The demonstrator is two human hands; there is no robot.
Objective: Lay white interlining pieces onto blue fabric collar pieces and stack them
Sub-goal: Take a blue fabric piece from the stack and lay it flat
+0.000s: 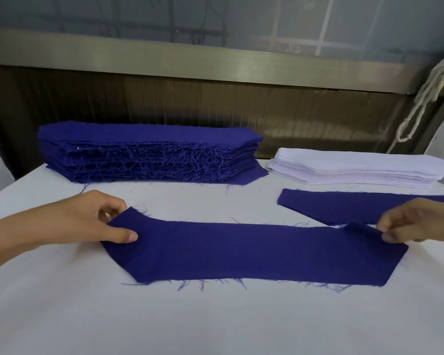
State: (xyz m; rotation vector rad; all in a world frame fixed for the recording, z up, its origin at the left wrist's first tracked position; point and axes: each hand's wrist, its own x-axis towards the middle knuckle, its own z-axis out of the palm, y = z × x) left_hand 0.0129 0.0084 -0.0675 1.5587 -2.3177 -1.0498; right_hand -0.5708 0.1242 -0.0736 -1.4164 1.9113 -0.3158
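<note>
From the head camera, a white table fills the lower part of the view. A single blue collar piece lies flat across its middle, long side running left to right, frayed threads along its near edge. The left hand pinches the piece's left end, thumb on top and fingers curled at the far corner, which is lifted slightly. The right hand pinches the right end between thumb and fingertips, and a small fold of cloth rises there off the table.

Behind the right hand, a second blue collar piece lies flat on the table, apart from the one being held; its right end runs out of view.

At the far left of the table stands a tall stack of blue collar pieces, its near face shaggy with loose threads. To its right, just beside it, sits a lower stack of white interlining pieces.

A knotted white cord hangs at the right edge, in front of a dark corrugated wall.
</note>
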